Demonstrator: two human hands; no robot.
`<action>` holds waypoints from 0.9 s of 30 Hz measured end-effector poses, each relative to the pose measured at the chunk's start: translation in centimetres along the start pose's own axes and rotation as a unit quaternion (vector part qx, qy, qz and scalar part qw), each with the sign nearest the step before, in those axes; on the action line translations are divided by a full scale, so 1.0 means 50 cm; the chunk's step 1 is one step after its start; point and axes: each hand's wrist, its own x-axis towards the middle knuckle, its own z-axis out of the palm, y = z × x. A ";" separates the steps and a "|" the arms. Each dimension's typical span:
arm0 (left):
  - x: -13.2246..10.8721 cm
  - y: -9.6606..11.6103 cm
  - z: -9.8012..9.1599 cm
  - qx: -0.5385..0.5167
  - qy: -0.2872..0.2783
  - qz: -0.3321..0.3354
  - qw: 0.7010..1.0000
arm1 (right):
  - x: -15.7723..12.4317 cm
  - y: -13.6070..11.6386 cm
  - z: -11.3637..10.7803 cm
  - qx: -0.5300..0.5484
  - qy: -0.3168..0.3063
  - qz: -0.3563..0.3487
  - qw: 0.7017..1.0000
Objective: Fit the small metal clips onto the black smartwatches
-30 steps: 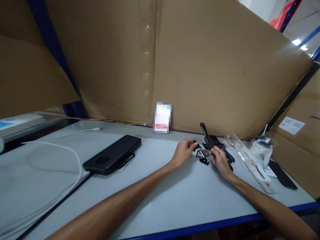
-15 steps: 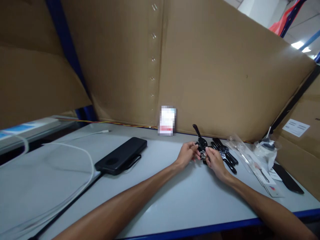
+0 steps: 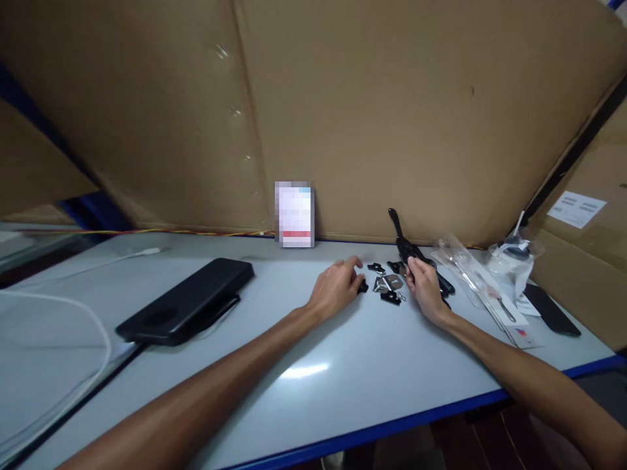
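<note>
My left hand [image 3: 337, 285] rests on the grey table [image 3: 304, 365], its fingers curled over a small black part [image 3: 363, 286] at their tips. Several small black and silver parts [image 3: 386, 285] lie scattered between my two hands. My right hand [image 3: 424, 285] is closed on a black long-handled tool [image 3: 400, 239] that points up toward the cardboard wall. More black pieces lie under and just right of that hand.
A black power bank [image 3: 189, 300] with a white cable [image 3: 73, 307] lies at left. A small white card [image 3: 294, 214] leans on the cardboard wall [image 3: 343, 111]. Clear plastic bags [image 3: 480, 277] and a black flat object [image 3: 548, 310] lie at right, by a cardboard box [image 3: 588, 254].
My hands were together over the parts half a second ago and have since parted. The small parts now lie on the table between them. The view has shifted.
</note>
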 end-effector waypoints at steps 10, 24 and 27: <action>-0.027 0.019 0.019 0.030 -0.108 0.300 0.947 | -0.005 0.000 0.008 0.015 -0.017 -0.002 1.000; -0.026 0.017 0.015 0.049 -0.090 0.251 0.963 | -0.011 -0.002 0.010 0.021 -0.032 0.013 0.999; -0.024 0.017 0.015 0.054 -0.097 0.244 0.963 | -0.012 -0.002 0.011 0.017 -0.030 0.020 0.999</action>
